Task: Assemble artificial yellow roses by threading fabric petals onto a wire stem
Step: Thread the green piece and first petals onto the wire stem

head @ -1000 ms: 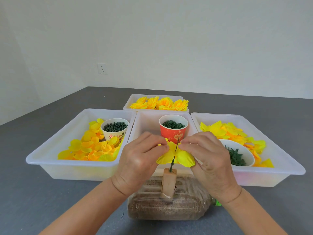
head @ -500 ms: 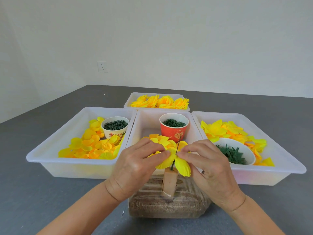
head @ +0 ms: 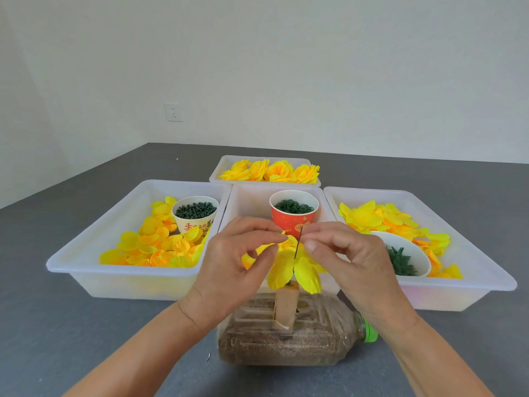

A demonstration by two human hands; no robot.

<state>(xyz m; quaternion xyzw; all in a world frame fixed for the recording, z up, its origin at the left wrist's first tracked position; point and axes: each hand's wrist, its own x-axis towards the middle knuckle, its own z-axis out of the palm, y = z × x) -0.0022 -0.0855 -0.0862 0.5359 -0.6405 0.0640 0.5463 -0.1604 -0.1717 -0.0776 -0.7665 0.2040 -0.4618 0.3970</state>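
Note:
A thin dark wire stem [head: 297, 249] stands upright in a wooden block [head: 286, 309]. The block sits on a sand-filled plastic bottle [head: 286, 343] that lies on its side. A yellow fabric petal piece [head: 307, 275] is threaded on the wire and hangs just above the block. My left hand [head: 229, 270] is left of the wire, thumb and index finger pinching an upper lobe of that piece. My right hand [head: 353, 260] is on the right, thumb and index tips closed on the wire near its top.
Behind the bottle stand white trays. The left tray [head: 86, 253] holds loose petals and a cup of green parts [head: 195, 213]. The middle one holds a red cup [head: 294, 214], the right tray [head: 486, 270] petals and a white bowl [head: 412, 253]. Finished roses [head: 270, 170] fill the far tray.
The petal piece has slid down the wire to just above the block, and its lobes now droop. Both hands have stayed near the wire's top, with their fingertips slightly farther apart.

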